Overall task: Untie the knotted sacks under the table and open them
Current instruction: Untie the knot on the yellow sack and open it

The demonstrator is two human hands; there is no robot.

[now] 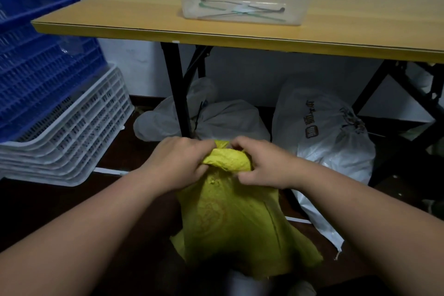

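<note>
Left hand: my left hand (179,161) has its fingers curled into the bunched neck of the yellow sack (230,214), pinching the cloth.
Right hand: my right hand (258,163) grips the same neck from the right side.
Yellow sack: on the floor, near me, in front of the surface (144,14).
Progress: I judge this neck still gathered, mid-opening.
Left to do: the white sack (230,115) and printed white sack (331,142) under the surface look still tied.
</note>
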